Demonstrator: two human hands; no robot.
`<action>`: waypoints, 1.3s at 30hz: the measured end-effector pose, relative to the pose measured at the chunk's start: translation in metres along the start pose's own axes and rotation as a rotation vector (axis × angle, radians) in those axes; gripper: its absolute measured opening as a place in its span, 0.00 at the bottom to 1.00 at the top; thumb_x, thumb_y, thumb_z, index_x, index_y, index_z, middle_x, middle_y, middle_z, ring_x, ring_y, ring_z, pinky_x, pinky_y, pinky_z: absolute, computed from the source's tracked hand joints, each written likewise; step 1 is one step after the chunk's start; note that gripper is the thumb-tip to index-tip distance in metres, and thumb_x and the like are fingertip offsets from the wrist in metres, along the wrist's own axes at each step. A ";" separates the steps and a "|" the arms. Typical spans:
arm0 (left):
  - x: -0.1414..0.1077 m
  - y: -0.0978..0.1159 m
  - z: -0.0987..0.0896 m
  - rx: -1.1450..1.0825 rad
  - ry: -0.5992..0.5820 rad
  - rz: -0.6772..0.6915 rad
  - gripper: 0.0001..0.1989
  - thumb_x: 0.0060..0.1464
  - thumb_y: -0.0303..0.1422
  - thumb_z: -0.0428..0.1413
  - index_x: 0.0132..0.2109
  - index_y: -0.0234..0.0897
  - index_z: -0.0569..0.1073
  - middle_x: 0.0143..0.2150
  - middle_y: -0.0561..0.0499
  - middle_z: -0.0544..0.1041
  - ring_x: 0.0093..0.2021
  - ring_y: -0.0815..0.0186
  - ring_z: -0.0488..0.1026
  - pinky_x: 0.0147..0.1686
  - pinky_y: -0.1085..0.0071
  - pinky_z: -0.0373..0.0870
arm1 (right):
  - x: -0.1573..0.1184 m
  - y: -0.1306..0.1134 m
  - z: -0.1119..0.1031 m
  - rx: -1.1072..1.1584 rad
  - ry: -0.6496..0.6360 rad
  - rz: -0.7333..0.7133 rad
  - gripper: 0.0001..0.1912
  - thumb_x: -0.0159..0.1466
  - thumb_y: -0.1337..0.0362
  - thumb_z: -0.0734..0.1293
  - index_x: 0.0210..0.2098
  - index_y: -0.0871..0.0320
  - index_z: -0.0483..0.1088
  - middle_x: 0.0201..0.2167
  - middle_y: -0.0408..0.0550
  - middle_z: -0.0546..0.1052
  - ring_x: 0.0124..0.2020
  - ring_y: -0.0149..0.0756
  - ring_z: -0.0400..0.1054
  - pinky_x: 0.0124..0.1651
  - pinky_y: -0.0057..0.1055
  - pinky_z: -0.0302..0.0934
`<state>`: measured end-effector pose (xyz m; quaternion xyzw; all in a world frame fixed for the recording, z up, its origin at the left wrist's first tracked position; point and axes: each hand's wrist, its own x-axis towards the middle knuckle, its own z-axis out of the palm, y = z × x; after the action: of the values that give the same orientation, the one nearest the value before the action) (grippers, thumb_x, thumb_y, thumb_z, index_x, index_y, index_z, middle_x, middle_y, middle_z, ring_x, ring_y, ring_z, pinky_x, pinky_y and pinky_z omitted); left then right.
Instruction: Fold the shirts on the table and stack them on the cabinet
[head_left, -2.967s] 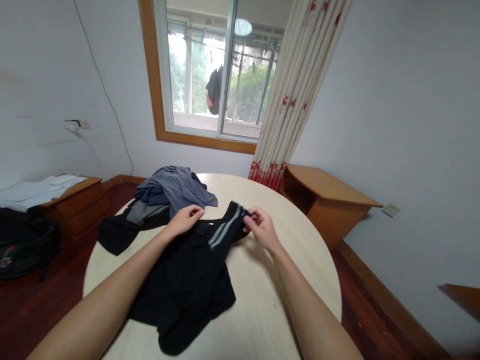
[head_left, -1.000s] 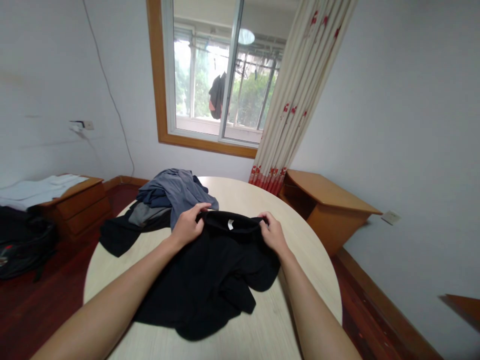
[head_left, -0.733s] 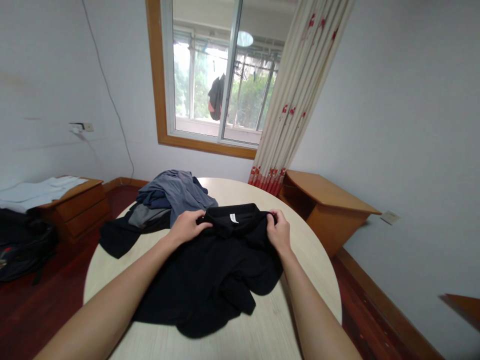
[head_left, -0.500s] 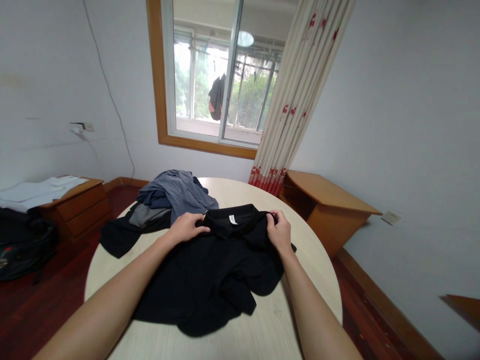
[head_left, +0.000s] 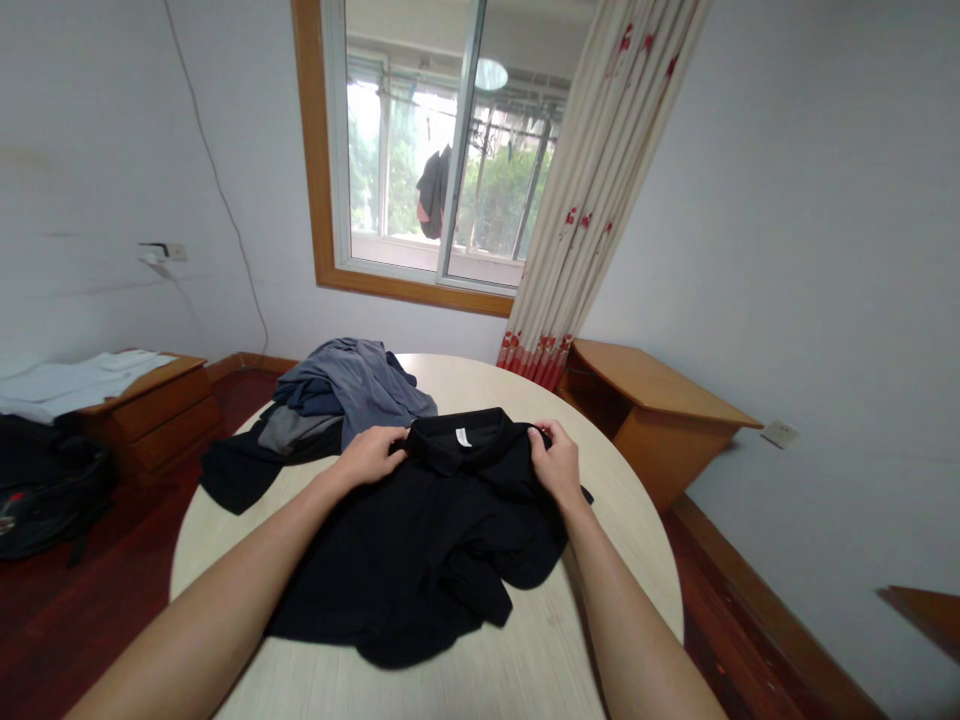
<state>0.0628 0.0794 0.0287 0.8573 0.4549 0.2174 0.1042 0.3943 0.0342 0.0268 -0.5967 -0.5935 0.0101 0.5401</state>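
Observation:
A black collared shirt [head_left: 420,560] lies rumpled on the round table [head_left: 622,610], its collar toward the window and a white label showing inside the neck. My left hand [head_left: 373,455] pinches the shirt at the shoulder just left of the collar. On the other side, my right hand [head_left: 556,455] grips the right shoulder, thumb on top and fingers behind the cloth. The lower part of the shirt is bunched, with folds toward the right. Both hands partly hide the cloth they hold.
Beyond my left hand sits a pile of grey, navy and black clothes [head_left: 352,385] on the table. A wooden desk [head_left: 660,390] stands to the right by the curtain [head_left: 592,200]. Papers cover a low cabinet [head_left: 165,415] at left, beside a black backpack [head_left: 52,490].
Both hands keep their hold on the shirt's shoulders. My left thumb has drawn in closer to the fingers, and the collar has shifted very slightly left.

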 end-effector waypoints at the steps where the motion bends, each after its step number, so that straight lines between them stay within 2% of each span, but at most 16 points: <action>1: 0.000 0.000 0.000 0.006 0.003 0.011 0.11 0.56 0.31 0.53 0.44 0.43 0.78 0.46 0.50 0.81 0.47 0.57 0.77 0.43 0.68 0.70 | 0.000 0.001 0.000 0.000 -0.004 0.003 0.14 0.62 0.52 0.61 0.35 0.55 0.71 0.34 0.52 0.79 0.40 0.45 0.72 0.47 0.40 0.64; 3: -0.001 0.001 -0.002 0.016 0.040 0.016 0.11 0.55 0.30 0.53 0.43 0.43 0.78 0.45 0.51 0.81 0.47 0.57 0.77 0.43 0.68 0.70 | 0.000 0.002 -0.001 0.000 -0.018 0.005 0.14 0.61 0.52 0.61 0.35 0.55 0.71 0.34 0.52 0.79 0.40 0.45 0.72 0.47 0.40 0.64; 6: -0.002 0.002 -0.006 -0.001 0.193 -0.019 0.12 0.55 0.30 0.52 0.44 0.42 0.77 0.45 0.51 0.82 0.46 0.58 0.77 0.44 0.68 0.70 | 0.001 0.004 -0.005 -0.008 -0.074 -0.032 0.12 0.58 0.55 0.62 0.36 0.56 0.71 0.35 0.51 0.79 0.39 0.44 0.72 0.46 0.38 0.63; 9: -0.004 0.001 -0.012 -0.031 0.374 -0.078 0.11 0.57 0.33 0.52 0.43 0.41 0.77 0.44 0.50 0.82 0.45 0.58 0.77 0.44 0.68 0.70 | 0.000 0.007 -0.008 -0.053 -0.193 -0.071 0.12 0.55 0.61 0.62 0.38 0.56 0.72 0.30 0.46 0.77 0.33 0.40 0.69 0.40 0.35 0.63; 12: -0.004 0.000 -0.016 -0.039 0.441 -0.138 0.11 0.58 0.38 0.52 0.41 0.40 0.77 0.43 0.49 0.81 0.43 0.57 0.77 0.43 0.67 0.70 | 0.000 0.013 -0.008 -0.125 -0.313 -0.108 0.10 0.55 0.65 0.61 0.35 0.55 0.72 0.31 0.45 0.77 0.33 0.39 0.69 0.39 0.34 0.62; 15: -0.004 -0.001 -0.016 -0.020 0.374 -0.137 0.11 0.58 0.39 0.53 0.41 0.40 0.77 0.43 0.49 0.81 0.43 0.57 0.76 0.43 0.66 0.70 | 0.000 0.023 -0.006 -0.272 -0.325 -0.083 0.10 0.57 0.66 0.63 0.38 0.55 0.74 0.36 0.49 0.78 0.38 0.41 0.71 0.42 0.36 0.62; 17: -0.003 -0.001 -0.015 0.014 0.293 -0.086 0.09 0.58 0.38 0.54 0.41 0.40 0.76 0.43 0.49 0.80 0.44 0.58 0.76 0.43 0.67 0.69 | 0.002 0.029 -0.006 -0.404 -0.299 -0.038 0.12 0.58 0.67 0.65 0.42 0.55 0.75 0.38 0.52 0.79 0.39 0.43 0.71 0.42 0.37 0.62; 19: -0.003 0.000 -0.012 0.070 0.180 -0.031 0.07 0.57 0.36 0.55 0.40 0.41 0.76 0.44 0.49 0.78 0.45 0.59 0.75 0.42 0.68 0.68 | 0.004 0.032 -0.008 -0.530 -0.286 -0.024 0.10 0.59 0.69 0.66 0.40 0.55 0.76 0.38 0.54 0.78 0.40 0.45 0.71 0.43 0.38 0.61; 23: -0.003 0.004 -0.007 0.228 -0.084 -0.003 0.05 0.54 0.32 0.59 0.39 0.42 0.77 0.44 0.49 0.77 0.43 0.60 0.76 0.38 0.70 0.67 | 0.007 0.022 -0.018 -0.711 -0.246 -0.027 0.05 0.60 0.68 0.68 0.31 0.57 0.78 0.36 0.55 0.77 0.42 0.46 0.69 0.42 0.37 0.59; 25: -0.003 0.007 -0.009 0.283 -0.086 -0.042 0.05 0.55 0.33 0.59 0.40 0.42 0.77 0.43 0.49 0.78 0.43 0.58 0.76 0.37 0.70 0.66 | 0.007 0.011 -0.024 -0.705 -0.173 0.003 0.07 0.62 0.66 0.67 0.33 0.57 0.78 0.36 0.54 0.77 0.42 0.44 0.69 0.41 0.35 0.58; 28: -0.004 0.014 -0.020 0.263 0.087 -0.177 0.08 0.59 0.37 0.55 0.42 0.42 0.77 0.37 0.48 0.80 0.41 0.56 0.78 0.35 0.68 0.66 | 0.006 -0.006 -0.031 -0.542 0.018 0.137 0.10 0.66 0.62 0.64 0.39 0.56 0.77 0.33 0.50 0.78 0.36 0.40 0.70 0.37 0.32 0.56; 30: -0.004 0.021 -0.029 0.146 0.219 -0.246 0.09 0.59 0.39 0.55 0.41 0.41 0.77 0.32 0.49 0.80 0.36 0.56 0.78 0.34 0.69 0.66 | 0.007 -0.016 -0.032 -0.341 0.160 0.221 0.11 0.65 0.59 0.64 0.38 0.57 0.75 0.28 0.47 0.76 0.31 0.37 0.69 0.33 0.30 0.55; 32: -0.007 0.031 -0.037 -0.068 0.322 -0.266 0.09 0.58 0.39 0.55 0.39 0.40 0.76 0.25 0.51 0.77 0.30 0.59 0.77 0.31 0.70 0.67 | 0.007 -0.027 -0.032 -0.031 0.261 0.286 0.14 0.63 0.53 0.65 0.33 0.58 0.72 0.20 0.43 0.72 0.23 0.34 0.65 0.28 0.29 0.55; 34: -0.012 0.042 -0.044 -0.343 0.381 -0.259 0.11 0.57 0.41 0.54 0.39 0.39 0.74 0.20 0.55 0.74 0.23 0.62 0.75 0.26 0.71 0.67 | 0.005 -0.040 -0.032 0.345 0.303 0.333 0.20 0.60 0.45 0.67 0.31 0.57 0.68 0.14 0.35 0.64 0.16 0.30 0.60 0.23 0.27 0.54; 36: -0.019 0.051 -0.052 -0.597 0.408 -0.243 0.16 0.55 0.47 0.55 0.40 0.38 0.72 0.18 0.56 0.73 0.18 0.63 0.73 0.22 0.71 0.68 | 0.003 -0.052 -0.037 0.635 0.337 0.331 0.24 0.56 0.41 0.69 0.32 0.56 0.65 0.13 0.32 0.63 0.14 0.29 0.60 0.21 0.26 0.56; 39: -0.021 0.060 -0.071 -0.795 0.440 -0.213 0.23 0.49 0.51 0.60 0.41 0.36 0.71 0.20 0.53 0.76 0.18 0.63 0.74 0.21 0.71 0.71 | 0.013 -0.064 -0.048 0.764 0.417 0.236 0.25 0.54 0.44 0.72 0.37 0.57 0.66 0.20 0.37 0.72 0.19 0.30 0.67 0.25 0.26 0.63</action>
<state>0.0628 0.0267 0.1084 0.6330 0.4330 0.5397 0.3471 0.3850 -0.0058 0.0970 -0.4075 -0.3534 0.1694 0.8248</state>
